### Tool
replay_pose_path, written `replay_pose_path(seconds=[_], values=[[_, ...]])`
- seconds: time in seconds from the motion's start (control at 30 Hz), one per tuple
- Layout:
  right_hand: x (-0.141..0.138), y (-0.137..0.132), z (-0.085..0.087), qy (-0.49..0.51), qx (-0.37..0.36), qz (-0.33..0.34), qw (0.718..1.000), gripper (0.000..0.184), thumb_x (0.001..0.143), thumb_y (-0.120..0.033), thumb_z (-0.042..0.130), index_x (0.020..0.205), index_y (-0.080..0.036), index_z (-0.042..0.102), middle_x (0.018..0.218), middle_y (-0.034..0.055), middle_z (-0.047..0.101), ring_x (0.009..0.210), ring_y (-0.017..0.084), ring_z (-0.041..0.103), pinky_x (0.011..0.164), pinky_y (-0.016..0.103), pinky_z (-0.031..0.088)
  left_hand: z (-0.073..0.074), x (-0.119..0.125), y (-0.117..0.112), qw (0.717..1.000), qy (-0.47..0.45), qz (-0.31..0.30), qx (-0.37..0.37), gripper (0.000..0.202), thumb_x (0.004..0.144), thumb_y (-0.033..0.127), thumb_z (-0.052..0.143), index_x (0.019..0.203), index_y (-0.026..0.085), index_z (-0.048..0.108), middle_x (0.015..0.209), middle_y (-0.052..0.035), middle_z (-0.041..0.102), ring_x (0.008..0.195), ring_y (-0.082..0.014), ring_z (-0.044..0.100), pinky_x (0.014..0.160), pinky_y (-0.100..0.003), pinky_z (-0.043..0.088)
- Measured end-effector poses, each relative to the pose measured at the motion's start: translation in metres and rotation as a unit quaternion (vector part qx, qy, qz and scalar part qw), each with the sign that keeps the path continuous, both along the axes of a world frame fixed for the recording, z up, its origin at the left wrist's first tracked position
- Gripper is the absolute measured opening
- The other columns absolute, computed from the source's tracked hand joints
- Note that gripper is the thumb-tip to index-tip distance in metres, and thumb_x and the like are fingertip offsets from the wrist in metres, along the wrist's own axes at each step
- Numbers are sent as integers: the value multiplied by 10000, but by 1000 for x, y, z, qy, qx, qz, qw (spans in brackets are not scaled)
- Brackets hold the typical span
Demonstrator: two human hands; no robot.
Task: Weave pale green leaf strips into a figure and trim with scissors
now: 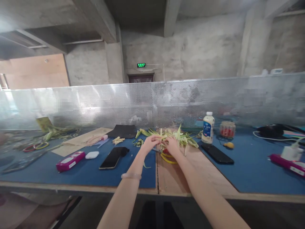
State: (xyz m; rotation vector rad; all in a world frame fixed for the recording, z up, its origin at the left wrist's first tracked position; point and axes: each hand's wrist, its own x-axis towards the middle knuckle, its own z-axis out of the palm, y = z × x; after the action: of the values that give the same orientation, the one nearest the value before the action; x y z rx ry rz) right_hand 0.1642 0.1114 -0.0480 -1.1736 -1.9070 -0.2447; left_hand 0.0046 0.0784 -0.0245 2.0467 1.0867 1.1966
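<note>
My left hand (pixel 151 142) and my right hand (pixel 170 145) are close together above the worktable, fingers curled inward. Between their fingertips is a pale yellow-green strip of husk (pixel 163 137), small and partly hidden by the fingers. A pile of green and cream husk strips (pixel 187 140), like corn husk, lies just behind and to the right of my right hand. Below my hands, a pair of scissors (pixel 156 149) shows only in part. Yellow handles or rings (pixel 169 158) with some red lie under my right wrist.
Left on the blue mat (pixel 135 173) are a phone (pixel 113 158), a white case (pixel 92 155) and a purple power strip (pixel 71 161). To the right stand a bottle (pixel 208 128) and a jar (pixel 227 129), near a dark phone (pixel 217 154). A perforated metal screen (pixel 107 106) borders the back.
</note>
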Motion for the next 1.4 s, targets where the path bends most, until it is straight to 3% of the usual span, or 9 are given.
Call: replay_pose_path(seconds=[0.3,0.6,0.9,1.4], values=[[-2,-6,6,46,-92,81,991,195,850,-289,470,932,-136,559,931,40,582,809,141,562,726,340,465,-1,-2,0,998,-15,-45,-29,280,819,277,487,1061,139,510,1049,-71,557,901,-182,557,766,-390,464],[-6,-8,10,146,-166,152,963,204,846,-286,480,944,-123,552,915,37,583,787,139,570,700,331,476,-3,-5,4,999,-8,23,-28,264,819,294,483,1023,133,529,1019,-63,564,867,-175,561,738,-369,470],[-9,0,0,189,-237,181,935,206,847,-283,478,957,-122,544,896,34,581,729,122,570,638,295,486,0,-4,2,996,-19,80,-34,259,819,287,484,1024,133,525,1014,-62,562,856,-172,562,726,-361,476],[-9,0,2,170,-177,197,949,194,839,-277,492,942,-124,553,923,39,580,785,138,567,690,325,477,-1,-1,-2,997,7,46,-64,265,826,293,472,1033,134,518,999,-61,566,831,-163,568,710,-352,481]])
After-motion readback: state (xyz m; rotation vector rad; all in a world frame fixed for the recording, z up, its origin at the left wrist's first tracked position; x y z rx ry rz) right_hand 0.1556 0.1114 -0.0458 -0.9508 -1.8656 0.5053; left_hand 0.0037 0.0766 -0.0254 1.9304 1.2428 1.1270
